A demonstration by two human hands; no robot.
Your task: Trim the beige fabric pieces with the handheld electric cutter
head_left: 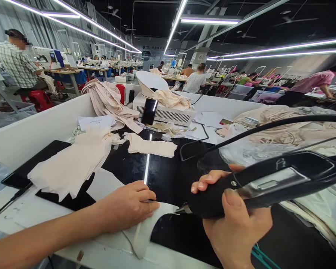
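Observation:
My left hand [131, 205] presses down on a pale fabric piece [159, 218] at the near edge of a glossy black surface [173, 175], its fingers together over the cloth. In my right hand [238, 220] is a black handheld tool [268, 179], gripped round its body with the thumb on top. The tool's metal tip points left and meets the right corner of the fabric piece. Stacks of cream fabric pieces lie beyond, one large [72, 160] at the left and one smaller [154, 145] at the centre.
A black cable [257, 129] arches from the tool's side. Behind are a phone [149, 111], a white vented box [168, 110], a red spool [120, 92] and draped fabric [109, 101]. Plastic-wrapped fabric [282, 127] lies at right. People sit at machines further off.

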